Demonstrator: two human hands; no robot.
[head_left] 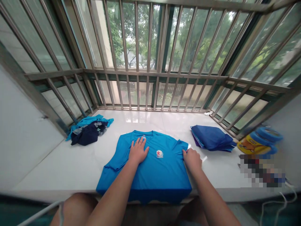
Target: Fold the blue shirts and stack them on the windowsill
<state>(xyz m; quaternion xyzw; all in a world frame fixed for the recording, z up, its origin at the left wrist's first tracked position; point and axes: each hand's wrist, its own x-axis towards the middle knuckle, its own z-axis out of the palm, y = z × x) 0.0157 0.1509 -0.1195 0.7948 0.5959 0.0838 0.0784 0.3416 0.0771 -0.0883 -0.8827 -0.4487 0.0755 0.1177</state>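
A blue T-shirt (pixel 162 175) with a small white and red emblem on its chest lies spread on the white ledge, its collar toward the window and its bottom hanging over the front edge. My left hand (pixel 138 151) rests flat on the upper chest just below the collar, fingers spread. At the sleeve on the right, my right hand (pixel 192 159) is closed, pinching the fabric near the cuff. Something white sticks out on both sides of that hand; its kind is unclear.
A crumpled heap of dark and light blue clothes (pixel 86 135) lies at the left. Folded blue clothes (pixel 213 137) sit at the right, beside a yellow and blue jug (pixel 255 141) and a blurred-out patch. Metal window bars (pixel 150 75) enclose the ledge (pixel 58 169).
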